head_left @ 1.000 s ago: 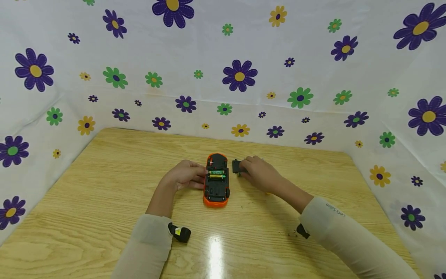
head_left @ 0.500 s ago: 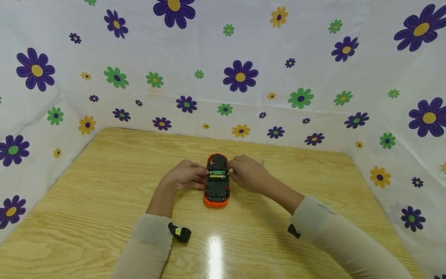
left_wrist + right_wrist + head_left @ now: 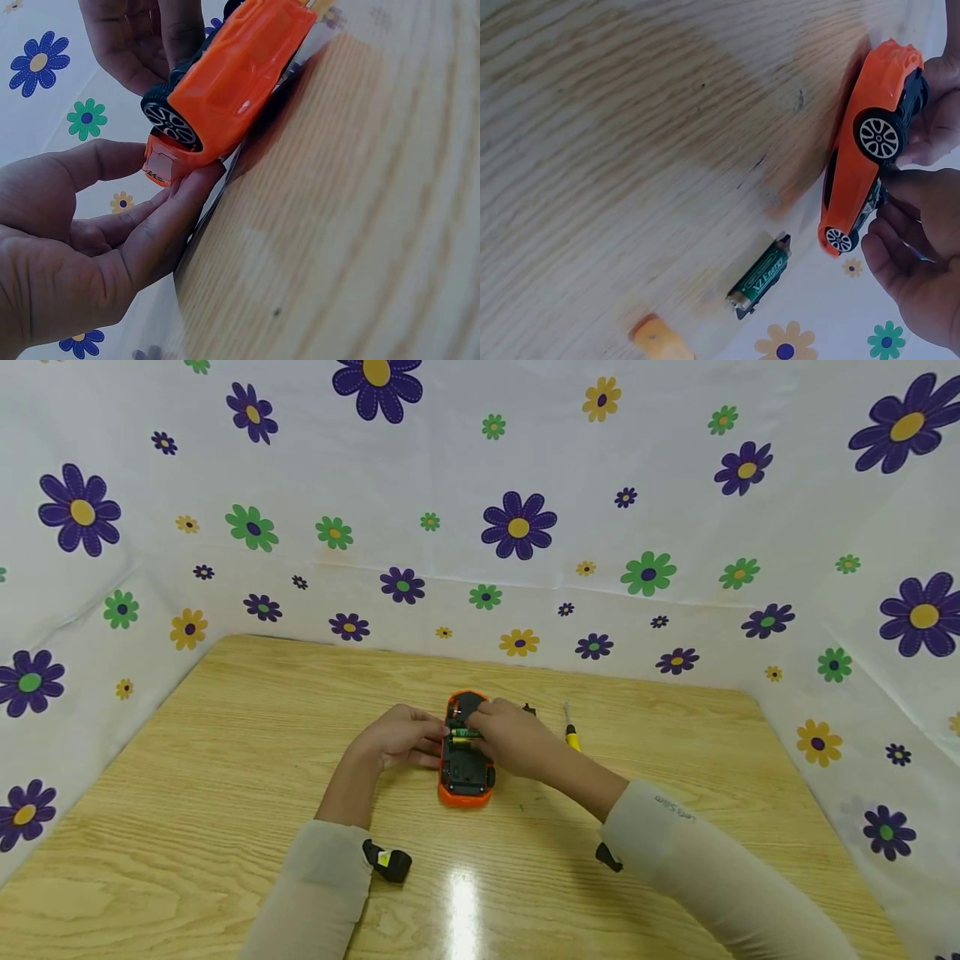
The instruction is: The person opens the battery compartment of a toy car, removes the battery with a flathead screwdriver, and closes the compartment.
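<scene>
An orange toy car (image 3: 467, 775) lies upside down on the table, its black underside facing up. Two green and gold batteries (image 3: 461, 733) show in its open compartment. My left hand (image 3: 397, 737) grips the car's left side; the left wrist view has its fingers and thumb at an orange end of the car (image 3: 232, 86). Over the compartment, my right hand (image 3: 513, 739) curls its thumb and fingers at the right ends of the batteries, covering them. Another green battery (image 3: 762, 274) lies on the table beside a black plastic piece (image 3: 785, 241), seen in the right wrist view.
A screwdriver (image 3: 572, 739) with a yellow handle lies right of the right hand, shaft pointing to the back. A white cloth with printed flowers (image 3: 420, 468) stands behind and at both sides of the wooden table (image 3: 247, 735).
My right hand has moved left, from the black piece on the table to the car's compartment. The screwdriver has come into view behind it. My left hand has stayed on the car.
</scene>
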`<state>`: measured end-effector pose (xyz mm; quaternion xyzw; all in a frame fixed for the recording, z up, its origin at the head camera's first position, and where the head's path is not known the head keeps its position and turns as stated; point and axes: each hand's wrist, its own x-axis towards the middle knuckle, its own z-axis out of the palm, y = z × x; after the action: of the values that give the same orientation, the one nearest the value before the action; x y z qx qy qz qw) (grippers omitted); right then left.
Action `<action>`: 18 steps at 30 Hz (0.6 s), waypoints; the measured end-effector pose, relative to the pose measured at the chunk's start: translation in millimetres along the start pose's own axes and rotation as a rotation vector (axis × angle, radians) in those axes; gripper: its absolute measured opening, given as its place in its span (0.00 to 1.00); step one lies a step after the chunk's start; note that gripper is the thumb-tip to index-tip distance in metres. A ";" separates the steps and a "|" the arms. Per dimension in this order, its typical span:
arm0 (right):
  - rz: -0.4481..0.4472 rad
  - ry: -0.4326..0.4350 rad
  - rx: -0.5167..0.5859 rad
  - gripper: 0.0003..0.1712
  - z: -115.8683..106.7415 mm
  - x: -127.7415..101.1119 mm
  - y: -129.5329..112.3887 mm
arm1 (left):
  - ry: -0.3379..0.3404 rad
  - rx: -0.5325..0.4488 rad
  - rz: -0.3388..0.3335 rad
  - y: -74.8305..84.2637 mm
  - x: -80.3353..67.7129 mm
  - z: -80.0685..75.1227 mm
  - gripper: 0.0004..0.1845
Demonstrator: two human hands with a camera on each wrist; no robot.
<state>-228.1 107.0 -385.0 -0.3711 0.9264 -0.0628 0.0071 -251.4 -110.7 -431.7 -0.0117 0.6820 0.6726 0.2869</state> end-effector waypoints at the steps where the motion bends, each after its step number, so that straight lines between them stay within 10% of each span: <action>1: -0.006 -0.006 -0.009 0.10 0.0 0.9 -1.1 | 0.005 0.001 -0.002 0.2 -0.3 0.3 0.23; 18: -0.032 -0.034 -0.117 0.11 2.8 13.1 -6.9 | 0.008 -0.006 -0.016 0.4 -1.2 1.0 0.21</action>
<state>-232.7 92.8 -386.5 -0.3867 0.9222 -0.0023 0.0003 -250.2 -110.2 -430.8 -0.0208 0.6811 0.6722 0.2895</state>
